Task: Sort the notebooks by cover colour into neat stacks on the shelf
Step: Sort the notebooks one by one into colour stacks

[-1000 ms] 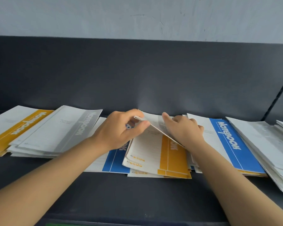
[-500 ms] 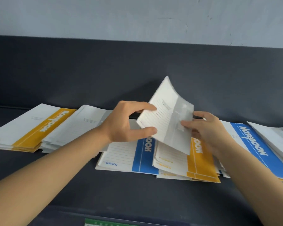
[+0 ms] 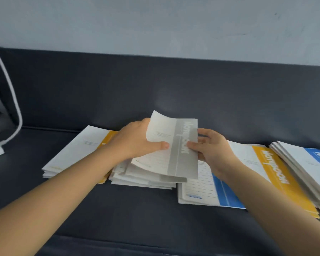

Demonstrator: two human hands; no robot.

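Dark shelf [image 3: 155, 224] under a pale wall: the grey notebook [image 3: 181, 150], held upright over the mixed pile half a second ago, has come left and now tips down over the grey stack [image 3: 146, 179], so it looks about to join its own colour. It lies between the hands: the left hand [image 3: 137, 141] pinches its left edge, thumb on the cover, and the right hand [image 3: 211, 150] pinches its right edge.

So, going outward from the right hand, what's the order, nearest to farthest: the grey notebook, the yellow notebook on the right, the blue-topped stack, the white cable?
1. Grey notebook, pinched by the right hand.
2. Yellow notebook, just to its right.
3. Blue-topped stack, at the right edge.
4. White cable, far left.
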